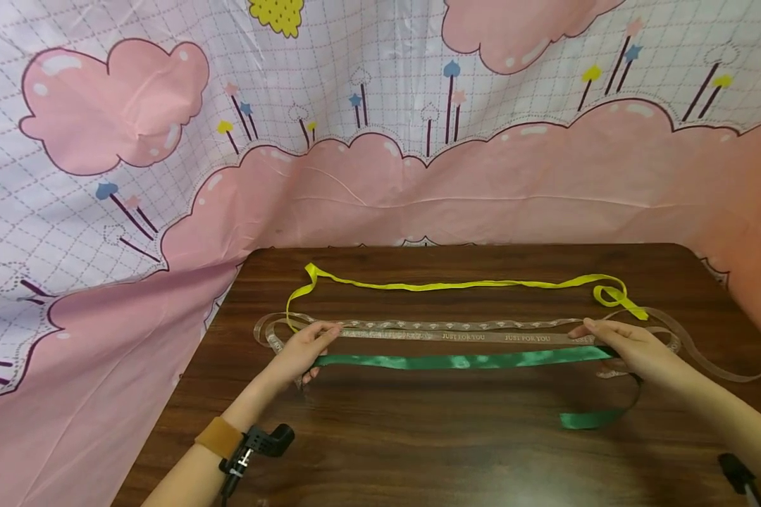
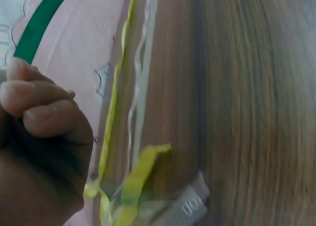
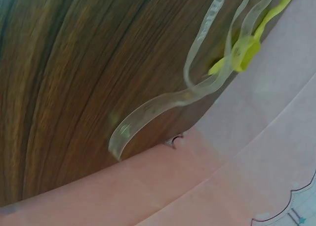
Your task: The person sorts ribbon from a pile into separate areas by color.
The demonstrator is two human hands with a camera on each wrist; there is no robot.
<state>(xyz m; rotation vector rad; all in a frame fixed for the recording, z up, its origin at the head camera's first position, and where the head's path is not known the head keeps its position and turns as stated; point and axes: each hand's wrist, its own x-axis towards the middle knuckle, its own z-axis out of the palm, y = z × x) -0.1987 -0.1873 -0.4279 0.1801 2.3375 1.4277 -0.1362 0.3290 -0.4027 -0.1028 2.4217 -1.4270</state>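
A green satin ribbon is stretched from side to side between both hands. My left hand pinches it at the left; in the left wrist view curled fingers grip the green ribbon. At the right, my right hand pinches the same ribbon, and its loose tail dangles below that hand. Just behind the green strip lie sheer whitish ribbons, one printed "JUST FOR YOU". The right wrist view shows a curling sheer ribbon and no hand.
Farther back, a yellow ribbon runs across the brown wooden table, with a loop at its right end. Sheer ribbon ends curl out to the right. A pink patterned cloth hangs behind the table and along its sides.
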